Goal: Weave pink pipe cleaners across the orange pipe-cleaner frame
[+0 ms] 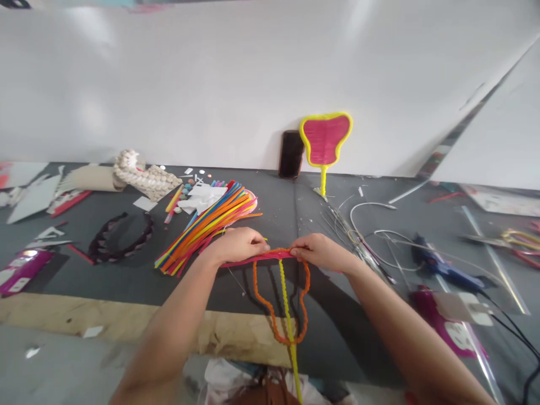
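Between my two hands is an orange pipe-cleaner frame (270, 308), bent into a wavy outline. A yellow pipe-cleaner stem (285, 298) runs down its middle and past its lower end towards me. Pink pipe cleaners (276, 254) lie across the frame's top edge. My left hand (240, 246) pinches them near the top left corner, with loose pink ends trailing beneath the wrist. At the top right corner my right hand (316, 250) is closed on the pink pipe cleaners beside the orange edge. The fingertips partly hide both corners.
Loose coloured pipe cleaners (206, 225) lie in a bundle to the left, near a dark headband (122, 239). A finished pink-and-yellow fan (327, 138) and a phone (291, 154) lean against the wall. Wires (358, 242), a blue glue gun (447, 267) and scissors (502, 241) lie right.
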Demonstrator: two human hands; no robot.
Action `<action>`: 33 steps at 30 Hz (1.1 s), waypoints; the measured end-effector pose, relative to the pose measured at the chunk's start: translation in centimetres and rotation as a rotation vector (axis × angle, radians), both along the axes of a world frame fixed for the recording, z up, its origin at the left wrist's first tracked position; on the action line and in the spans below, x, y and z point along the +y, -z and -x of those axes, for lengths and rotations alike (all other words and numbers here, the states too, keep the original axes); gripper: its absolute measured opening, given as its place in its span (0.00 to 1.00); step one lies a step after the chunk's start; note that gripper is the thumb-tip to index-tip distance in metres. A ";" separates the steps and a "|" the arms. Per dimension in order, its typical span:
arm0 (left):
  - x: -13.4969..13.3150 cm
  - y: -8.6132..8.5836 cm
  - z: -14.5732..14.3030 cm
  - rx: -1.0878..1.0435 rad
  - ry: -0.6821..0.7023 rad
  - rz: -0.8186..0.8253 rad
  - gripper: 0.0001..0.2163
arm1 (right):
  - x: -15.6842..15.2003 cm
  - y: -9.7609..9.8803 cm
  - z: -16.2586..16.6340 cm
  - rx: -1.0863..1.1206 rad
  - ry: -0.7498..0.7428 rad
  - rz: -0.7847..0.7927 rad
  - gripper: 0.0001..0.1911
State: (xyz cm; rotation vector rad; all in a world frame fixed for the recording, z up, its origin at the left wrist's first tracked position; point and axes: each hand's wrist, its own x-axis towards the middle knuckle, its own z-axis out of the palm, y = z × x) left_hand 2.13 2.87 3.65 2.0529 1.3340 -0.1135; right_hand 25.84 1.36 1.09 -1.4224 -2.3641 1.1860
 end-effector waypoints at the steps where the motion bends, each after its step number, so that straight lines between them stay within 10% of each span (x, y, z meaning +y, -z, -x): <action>1: -0.1 0.2 0.3 -0.015 -0.009 0.023 0.16 | 0.0 0.1 0.1 -0.003 0.002 0.001 0.13; 14: -1.5 1.9 0.0 -0.041 -0.159 -0.056 0.09 | -0.2 1.6 1.1 -0.225 0.014 -0.162 0.14; 23: -6.2 4.3 -1.0 0.045 -0.079 -0.799 0.09 | -1.1 3.5 1.4 -0.252 0.038 -0.529 0.11; 33: -7.6 5.8 -0.1 0.097 -0.107 -1.021 0.09 | -3.8 4.6 1.6 -0.264 -0.077 -0.735 0.14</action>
